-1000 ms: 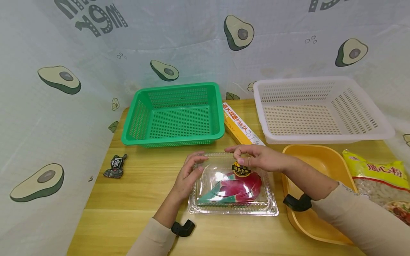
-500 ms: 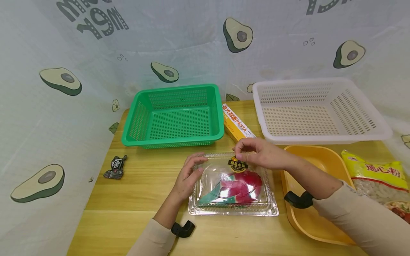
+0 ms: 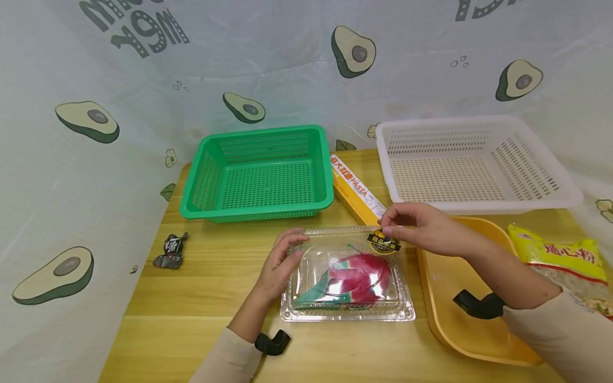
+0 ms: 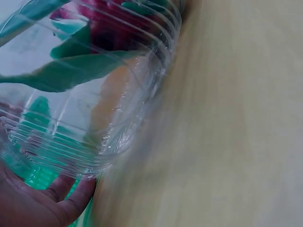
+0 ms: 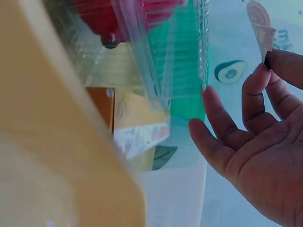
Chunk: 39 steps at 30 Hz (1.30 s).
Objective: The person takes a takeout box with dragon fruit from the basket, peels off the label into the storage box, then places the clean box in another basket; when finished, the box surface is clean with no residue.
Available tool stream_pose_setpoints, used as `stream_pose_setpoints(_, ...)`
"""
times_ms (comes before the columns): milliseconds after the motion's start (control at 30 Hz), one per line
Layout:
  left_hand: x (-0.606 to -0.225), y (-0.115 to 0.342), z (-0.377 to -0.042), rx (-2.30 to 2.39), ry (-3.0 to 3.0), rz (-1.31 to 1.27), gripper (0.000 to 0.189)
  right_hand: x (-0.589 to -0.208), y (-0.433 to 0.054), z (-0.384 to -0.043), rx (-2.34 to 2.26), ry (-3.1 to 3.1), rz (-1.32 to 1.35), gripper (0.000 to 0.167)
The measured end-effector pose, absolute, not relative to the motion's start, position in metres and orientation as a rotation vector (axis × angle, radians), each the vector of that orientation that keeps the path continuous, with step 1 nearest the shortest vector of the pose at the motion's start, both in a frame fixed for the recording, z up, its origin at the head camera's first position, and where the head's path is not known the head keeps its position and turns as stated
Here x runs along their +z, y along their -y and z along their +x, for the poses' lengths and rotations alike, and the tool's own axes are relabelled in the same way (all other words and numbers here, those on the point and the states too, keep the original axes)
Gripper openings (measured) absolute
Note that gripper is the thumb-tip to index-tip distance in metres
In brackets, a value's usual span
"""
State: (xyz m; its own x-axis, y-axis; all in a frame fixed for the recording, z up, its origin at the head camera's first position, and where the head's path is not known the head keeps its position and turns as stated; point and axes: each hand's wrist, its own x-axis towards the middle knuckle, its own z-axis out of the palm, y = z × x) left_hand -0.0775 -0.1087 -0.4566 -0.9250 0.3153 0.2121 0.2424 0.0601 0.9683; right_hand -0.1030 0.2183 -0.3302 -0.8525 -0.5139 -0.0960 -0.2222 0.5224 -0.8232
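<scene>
The left hand (image 3: 281,265) rests, fingers loosely bent, against the left side of a clear plastic clamshell container (image 3: 347,318), while the right hand (image 3: 426,230) pinches a round black-and-gold label (image 3: 384,242) between thumb and forefinger over the container's far right corner. In this head view the container lies on the wooden table (image 3: 201,298), lid down, with a red-and-green fruit (image 3: 361,276) inside. Beyond it are a green basket (image 3: 268,208), a pasta box (image 3: 359,191) and a white basket (image 3: 483,207); an orange tub (image 3: 445,335) and a yellow macaroni bag (image 3: 570,260) lie to the right, a small black packet (image 3: 171,251) to the left. The left wrist view shows relaxed fingers beside the container's ridged corner. The right wrist view shows the label's pale back at the pinch, the other fingers spread near the container's rim; whether any touches it I cannot tell.
</scene>
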Motion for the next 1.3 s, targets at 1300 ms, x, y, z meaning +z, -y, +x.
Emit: stream_pose_setpoints(1300, -0.456, 0.109, -0.077, 2.046, -2.231, 0.594, 0.033, -0.366, -0.331, -0.077, -0.725, -2.739, -0.171, 0.028)
